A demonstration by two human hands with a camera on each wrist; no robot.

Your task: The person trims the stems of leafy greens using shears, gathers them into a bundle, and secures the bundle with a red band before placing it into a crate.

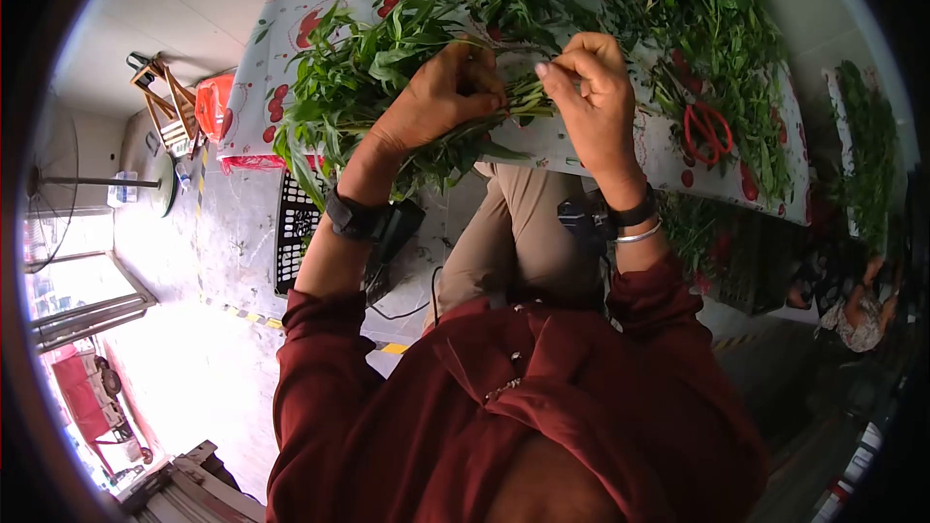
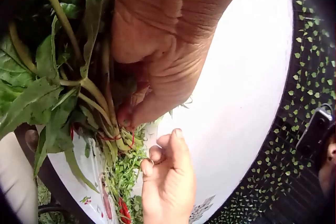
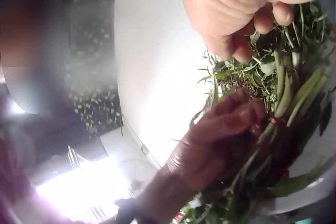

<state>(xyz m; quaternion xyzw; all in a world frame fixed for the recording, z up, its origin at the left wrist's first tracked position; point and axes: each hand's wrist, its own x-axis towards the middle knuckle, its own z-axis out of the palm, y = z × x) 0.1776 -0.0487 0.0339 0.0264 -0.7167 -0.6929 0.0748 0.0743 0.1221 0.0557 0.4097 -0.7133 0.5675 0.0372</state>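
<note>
My left hand [image 1: 448,87] grips a bunch of leafy greens [image 1: 334,87] near its cut stems [image 1: 528,97], at the table's near edge. A thin red tie [image 2: 113,138] circles the stems just below the left fingertips, and it shows also as a red tie [image 3: 277,122] in the right wrist view. My right hand [image 1: 596,102] hovers beside the stem ends, its fingers loosely bent and the thumb toward the bunch. Nothing shows in the right hand [image 2: 170,182] in the left wrist view. The left palm hides part of the stems.
Loose greens [image 1: 717,19] cover the back and right of the cherry-print tablecloth [image 1: 276,48]. Red-handled scissors [image 1: 707,133] lie to the right of my right hand. A black crate [image 1: 291,232] stands below the table, with a red plastic container [image 1: 213,107] at the left.
</note>
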